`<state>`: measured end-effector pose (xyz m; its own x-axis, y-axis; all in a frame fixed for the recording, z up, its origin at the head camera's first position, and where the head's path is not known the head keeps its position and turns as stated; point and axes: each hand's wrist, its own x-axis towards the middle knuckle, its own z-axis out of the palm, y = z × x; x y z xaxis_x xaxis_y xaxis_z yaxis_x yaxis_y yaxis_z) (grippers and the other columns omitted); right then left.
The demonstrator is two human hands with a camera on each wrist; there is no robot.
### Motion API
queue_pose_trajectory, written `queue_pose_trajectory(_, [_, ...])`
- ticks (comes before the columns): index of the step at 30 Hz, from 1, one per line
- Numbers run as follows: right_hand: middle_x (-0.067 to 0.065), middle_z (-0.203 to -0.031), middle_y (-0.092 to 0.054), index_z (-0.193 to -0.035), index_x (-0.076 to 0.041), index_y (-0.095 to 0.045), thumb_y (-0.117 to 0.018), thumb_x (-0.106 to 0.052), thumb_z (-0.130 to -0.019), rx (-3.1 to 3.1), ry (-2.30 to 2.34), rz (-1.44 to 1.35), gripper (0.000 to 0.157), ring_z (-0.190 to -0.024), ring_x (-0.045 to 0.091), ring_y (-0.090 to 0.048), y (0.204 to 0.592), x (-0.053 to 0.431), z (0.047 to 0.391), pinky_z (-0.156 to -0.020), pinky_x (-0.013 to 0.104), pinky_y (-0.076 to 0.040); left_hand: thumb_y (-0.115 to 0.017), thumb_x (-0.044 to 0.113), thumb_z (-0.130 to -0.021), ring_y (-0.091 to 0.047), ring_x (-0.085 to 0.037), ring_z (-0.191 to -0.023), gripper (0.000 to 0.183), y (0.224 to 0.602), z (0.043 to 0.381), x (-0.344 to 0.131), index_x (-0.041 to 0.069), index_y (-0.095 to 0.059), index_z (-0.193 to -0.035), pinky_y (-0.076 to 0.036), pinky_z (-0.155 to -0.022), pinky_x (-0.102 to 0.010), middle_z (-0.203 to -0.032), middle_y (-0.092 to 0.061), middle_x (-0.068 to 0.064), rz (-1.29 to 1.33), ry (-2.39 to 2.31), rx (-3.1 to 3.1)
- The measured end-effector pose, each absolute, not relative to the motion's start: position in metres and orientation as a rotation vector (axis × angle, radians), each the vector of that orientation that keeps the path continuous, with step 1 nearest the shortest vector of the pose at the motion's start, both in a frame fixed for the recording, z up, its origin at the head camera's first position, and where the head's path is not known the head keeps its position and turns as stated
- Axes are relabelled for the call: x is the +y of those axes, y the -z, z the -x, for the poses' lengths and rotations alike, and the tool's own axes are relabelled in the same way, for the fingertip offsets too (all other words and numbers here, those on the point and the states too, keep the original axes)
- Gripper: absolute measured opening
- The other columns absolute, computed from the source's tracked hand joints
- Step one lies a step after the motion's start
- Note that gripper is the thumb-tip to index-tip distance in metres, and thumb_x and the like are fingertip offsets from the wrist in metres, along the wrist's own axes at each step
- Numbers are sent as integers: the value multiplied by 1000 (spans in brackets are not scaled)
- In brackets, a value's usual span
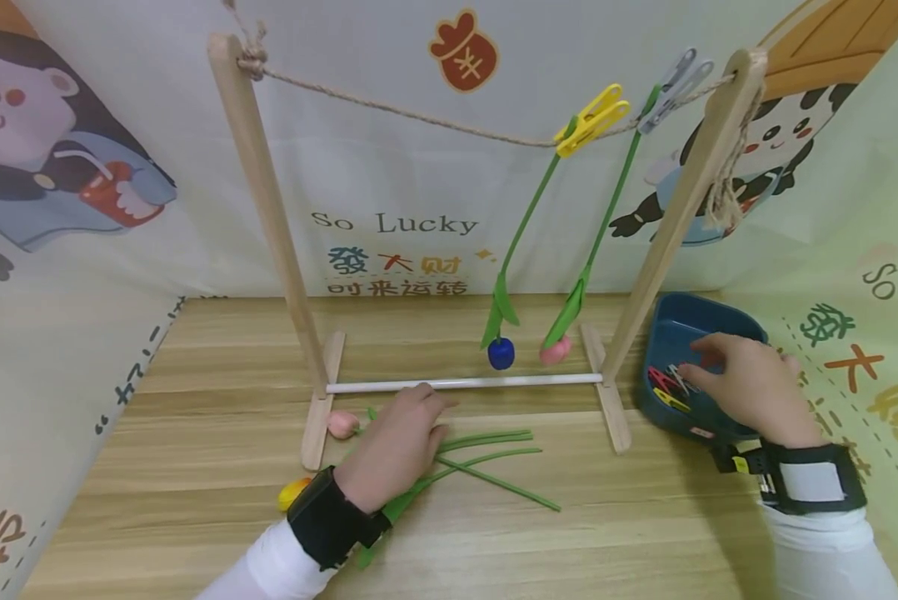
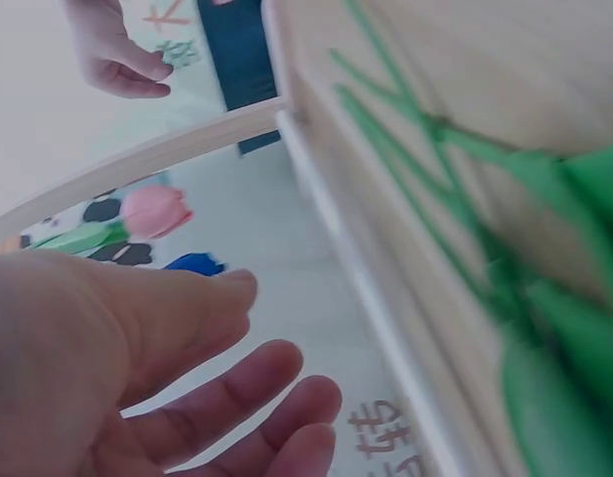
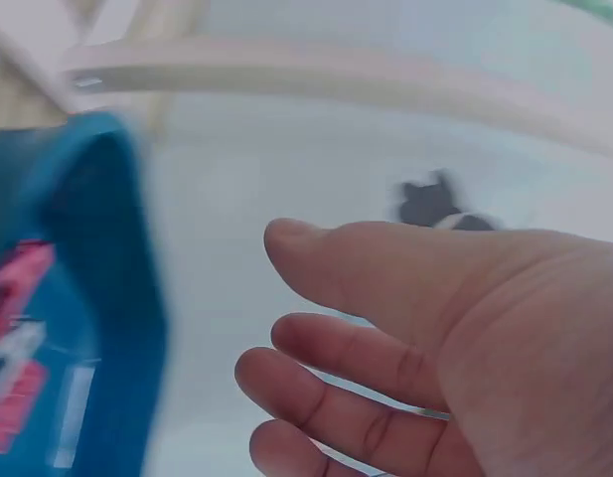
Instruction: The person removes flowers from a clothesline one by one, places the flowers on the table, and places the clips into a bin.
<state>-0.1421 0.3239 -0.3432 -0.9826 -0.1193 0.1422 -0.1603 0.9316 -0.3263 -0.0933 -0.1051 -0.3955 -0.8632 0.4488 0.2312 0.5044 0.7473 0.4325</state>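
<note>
My left hand [image 1: 396, 446] is over the loose artificial tulips on the table, its fingers relaxed with nothing held. Green stems [image 1: 486, 475] fan out to its right, and a pink tulip head [image 1: 342, 424] and a yellow tulip head [image 1: 293, 494] show to its left. Above the blue bin [image 1: 666, 325] is my right hand [image 1: 756, 387], loosely bent and holding nothing. Red, yellow and grey clothespins [image 1: 670, 387] lie inside. From the rope [image 1: 419, 117] hang a blue tulip [image 1: 501, 353] by a yellow clothespin [image 1: 591, 119] and a pink tulip [image 1: 556, 350] by a grey clothespin [image 1: 674, 92], heads down.
A wooden frame with a left post [image 1: 269, 208] and a right post [image 1: 681, 208] carries the rope. A white rod [image 1: 509, 382] joins the posts near the table [image 1: 194, 500]. Behind stands a printed cloth backdrop [image 1: 389, 183].
</note>
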Motion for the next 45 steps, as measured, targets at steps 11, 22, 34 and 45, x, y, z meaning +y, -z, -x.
queue_pose_trajectory(11, [26,-106,-74,-126,4,-69,-83,-24,-95,-2799,-344,-296,44,-96,45,-65,253,287,118,-76,63,-22,-80,9,-96,-68,-28,-109,46,357,103,-105,-1,-64,-138,-58,-92,-43,-121,-70,-14,703,943,-2591])
queue_pose_trajectory(22, [27,-105,-73,-123,3,-72,-89,-11,-84,-2526,-286,-516,45,-96,43,-61,187,252,100,-82,68,-26,-75,10,-100,-62,-29,-112,56,322,120,-101,1,-53,-150,-56,-93,-44,-131,-63,-14,685,1112,-2393])
queue_pose_trajectory(34, [23,-108,-70,-126,2,-73,-85,-11,-89,-2239,-123,-811,40,-101,45,-53,128,217,111,-73,57,-29,-74,13,-102,-62,-25,-114,58,297,142,-80,3,-51,-153,-53,-98,-39,-131,-62,-13,714,1192,-2233])
queue_pose_trajectory(45, [27,-135,-64,-145,-1,-62,-74,-15,-101,-2395,13,-802,47,-131,49,-41,95,184,137,-100,69,-22,-69,8,-104,-64,-29,-122,59,288,162,-56,1,-46,-158,-55,-102,-39,-141,-61,-15,780,1384,-2092])
